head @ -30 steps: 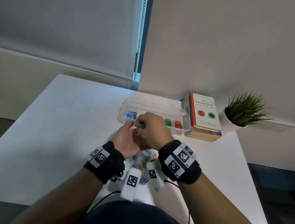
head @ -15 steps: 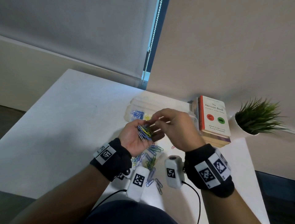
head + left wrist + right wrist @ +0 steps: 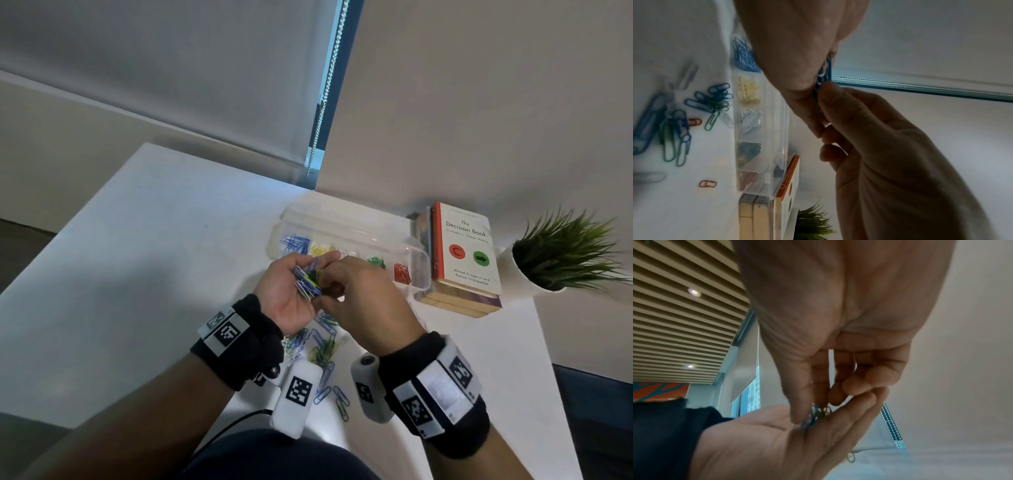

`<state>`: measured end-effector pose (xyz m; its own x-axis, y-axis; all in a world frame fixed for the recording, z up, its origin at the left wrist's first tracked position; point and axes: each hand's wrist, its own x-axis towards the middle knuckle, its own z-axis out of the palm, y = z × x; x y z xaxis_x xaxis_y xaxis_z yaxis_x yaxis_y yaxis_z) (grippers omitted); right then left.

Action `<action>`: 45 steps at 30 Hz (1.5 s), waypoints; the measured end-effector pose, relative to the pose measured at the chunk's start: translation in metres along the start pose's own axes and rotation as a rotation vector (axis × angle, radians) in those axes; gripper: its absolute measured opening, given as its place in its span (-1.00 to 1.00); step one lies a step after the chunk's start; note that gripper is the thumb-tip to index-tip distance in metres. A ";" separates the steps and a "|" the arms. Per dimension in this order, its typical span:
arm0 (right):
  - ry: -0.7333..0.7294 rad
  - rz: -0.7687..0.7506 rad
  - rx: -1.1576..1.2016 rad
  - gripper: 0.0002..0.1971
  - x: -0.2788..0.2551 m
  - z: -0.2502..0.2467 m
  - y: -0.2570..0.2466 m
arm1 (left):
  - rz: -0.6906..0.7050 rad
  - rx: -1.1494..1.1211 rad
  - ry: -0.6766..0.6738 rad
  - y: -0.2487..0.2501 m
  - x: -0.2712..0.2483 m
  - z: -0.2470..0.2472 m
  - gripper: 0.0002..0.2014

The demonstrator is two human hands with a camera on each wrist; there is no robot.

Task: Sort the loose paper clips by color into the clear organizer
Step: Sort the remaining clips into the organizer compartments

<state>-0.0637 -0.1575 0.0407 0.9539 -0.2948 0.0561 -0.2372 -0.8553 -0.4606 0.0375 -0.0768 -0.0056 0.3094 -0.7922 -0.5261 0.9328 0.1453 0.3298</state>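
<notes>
Clips [image 3: 307, 281] bunched in my cupped left hand [image 3: 286, 297], near the organizer [image 3: 420, 270], look light, stiff, slippery and tangle-prone, so my right hand [image 3: 363, 303], fingertips pinching into the bunch, should I think grip one wire loop.

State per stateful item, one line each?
clear organizer: lid open; compartments hold blue, yellow, white, green, red clips
handful of clips: mixed colors, cupped in left palm
left hand: palm up, holding the handful
right hand: fingertips picking at the handful
loose clips: scattered on table, unsorted
book: closed, atop stack
</notes>
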 end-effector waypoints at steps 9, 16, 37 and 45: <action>0.087 0.190 0.213 -0.87 0.003 -0.006 0.010 | 0.005 -0.141 -0.003 0.001 0.005 -0.006 -0.66; 0.155 0.335 0.479 -0.91 0.028 -0.016 0.027 | -0.024 -0.195 -0.072 0.000 0.009 -0.018 -0.69; -0.382 0.362 0.730 -0.74 0.063 0.031 0.062 | -0.093 -0.004 0.017 0.013 0.005 -0.029 -0.51; -0.383 0.456 1.084 -0.70 0.053 0.039 0.058 | -0.113 0.039 0.013 0.014 0.002 -0.020 -0.43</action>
<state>-0.0201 -0.2063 -0.0173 0.8596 -0.1737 -0.4806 -0.4613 0.1410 -0.8760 0.0545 -0.0650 -0.0178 0.2048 -0.7946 -0.5716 0.9541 0.0316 0.2979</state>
